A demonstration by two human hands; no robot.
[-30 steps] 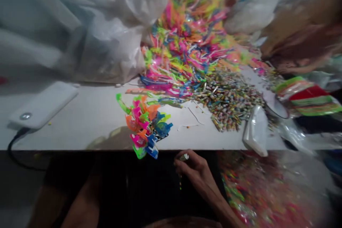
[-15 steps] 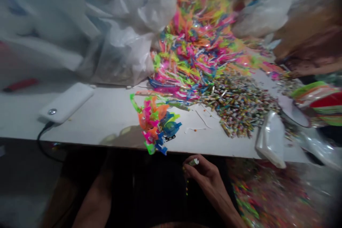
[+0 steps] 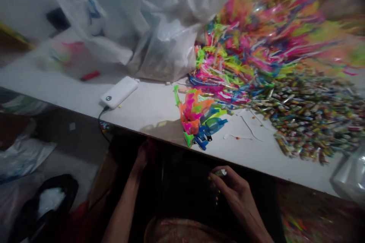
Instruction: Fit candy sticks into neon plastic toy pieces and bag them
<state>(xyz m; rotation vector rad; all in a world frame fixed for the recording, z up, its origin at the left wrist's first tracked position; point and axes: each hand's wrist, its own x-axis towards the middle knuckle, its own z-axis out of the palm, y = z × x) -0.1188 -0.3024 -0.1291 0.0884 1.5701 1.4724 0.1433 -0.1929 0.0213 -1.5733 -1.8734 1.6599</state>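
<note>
My right hand (image 3: pixel 238 186) is below the table's front edge, its fingers closed round a small printed tube (image 3: pixel 221 172) with a pale end. Tiny yellow and orange bits (image 3: pixel 216 198) show in the air just under those fingers. My left hand (image 3: pixel 144 154) is in shadow under the edge, with a dim pink patch at its fingers; what it holds is too dark to make out. On the table edge between the hands lies a cluster of pink, orange, green and blue plastic pieces (image 3: pixel 196 115).
A heap of bright plastic pieces (image 3: pixel 245 53) and a pile of small printed tubes (image 3: pixel 316 114) cover the right of the table (image 3: pixel 159 98). A white power bank (image 3: pixel 119 92) with a cable, a red object (image 3: pixel 90 75) and a large plastic bag (image 3: pixel 171 45) stand left.
The view has swung left, so the table things appear further right. My left hand has come into sight below the edge. My right hand still grips the tube.
</note>
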